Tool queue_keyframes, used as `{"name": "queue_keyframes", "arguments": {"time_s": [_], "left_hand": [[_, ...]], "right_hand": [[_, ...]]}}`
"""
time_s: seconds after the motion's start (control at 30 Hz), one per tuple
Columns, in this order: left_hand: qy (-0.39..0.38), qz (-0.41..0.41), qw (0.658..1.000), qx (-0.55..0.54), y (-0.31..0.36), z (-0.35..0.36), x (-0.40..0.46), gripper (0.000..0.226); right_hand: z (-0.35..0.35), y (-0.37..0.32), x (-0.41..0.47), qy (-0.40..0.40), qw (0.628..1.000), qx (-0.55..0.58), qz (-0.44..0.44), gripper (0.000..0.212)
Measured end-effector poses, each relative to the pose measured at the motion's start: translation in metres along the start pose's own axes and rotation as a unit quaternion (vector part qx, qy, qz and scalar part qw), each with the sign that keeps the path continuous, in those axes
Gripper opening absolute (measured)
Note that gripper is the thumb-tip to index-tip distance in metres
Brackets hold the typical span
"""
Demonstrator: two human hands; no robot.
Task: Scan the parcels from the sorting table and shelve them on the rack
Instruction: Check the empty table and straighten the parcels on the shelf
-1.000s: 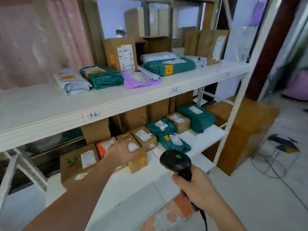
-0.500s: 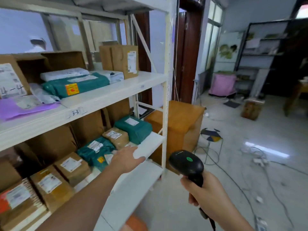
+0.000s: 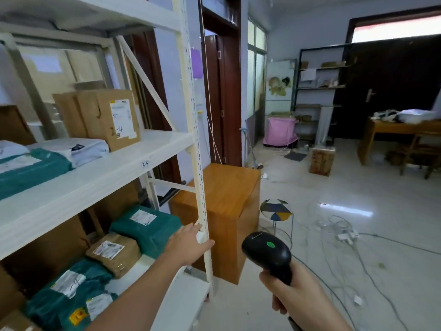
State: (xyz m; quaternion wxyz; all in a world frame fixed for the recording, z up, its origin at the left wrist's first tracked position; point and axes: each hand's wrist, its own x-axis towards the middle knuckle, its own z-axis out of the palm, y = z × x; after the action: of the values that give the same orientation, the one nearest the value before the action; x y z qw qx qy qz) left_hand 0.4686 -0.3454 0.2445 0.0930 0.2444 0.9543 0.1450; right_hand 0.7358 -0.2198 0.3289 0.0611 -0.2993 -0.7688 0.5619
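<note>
The white rack (image 3: pixel 102 173) fills the left side. Its middle shelf bears a cardboard box (image 3: pixel 105 115) marked 2-4 and green and white mailers. On the lower shelf lie a green parcel (image 3: pixel 145 225), a small brown box (image 3: pixel 114 253) and more green mailers (image 3: pixel 69 290). My left hand (image 3: pixel 188 246) reaches out empty, fingers straight, at the rack's front right post. My right hand (image 3: pixel 296 295) grips the handle of a black barcode scanner (image 3: pixel 267 254) with a green light on top.
A wooden cabinet (image 3: pixel 229 211) stands just right of the rack, a small patterned stool (image 3: pixel 275 210) beside it. Cables (image 3: pixel 338 235) trail across the tiled floor. Farther back are a pink-covered bin (image 3: pixel 280 131), a dark shelf unit, a box and a wooden table (image 3: pixel 401 132).
The view has swung right, from the rack's front to its right end and the room. My left hand left the brown parcel on the lower shelf and now reaches empty by the post.
</note>
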Motion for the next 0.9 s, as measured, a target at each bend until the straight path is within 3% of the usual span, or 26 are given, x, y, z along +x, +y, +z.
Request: {"name": "queue_keyframes", "arguments": {"time_s": [0.3, 0.63, 0.9], "left_hand": [[-0.018, 0.025, 1.000, 0.002, 0.057, 0.016, 0.128, 0.089], [-0.002, 0.002, 1.000, 0.002, 0.145, 0.032, 0.244, 0.087], [0.006, -0.054, 0.998, -0.017, 0.141, 0.024, 0.316, 0.087]], "right_hand": [[-0.066, -0.003, 0.111, 0.026, 0.999, 0.010, -0.020, 0.009], [-0.155, -0.025, 0.248, -0.051, 0.994, -0.057, -0.072, 0.008], [-0.164, -0.037, 0.354, -0.088, 0.984, -0.098, -0.120, 0.004]]}}
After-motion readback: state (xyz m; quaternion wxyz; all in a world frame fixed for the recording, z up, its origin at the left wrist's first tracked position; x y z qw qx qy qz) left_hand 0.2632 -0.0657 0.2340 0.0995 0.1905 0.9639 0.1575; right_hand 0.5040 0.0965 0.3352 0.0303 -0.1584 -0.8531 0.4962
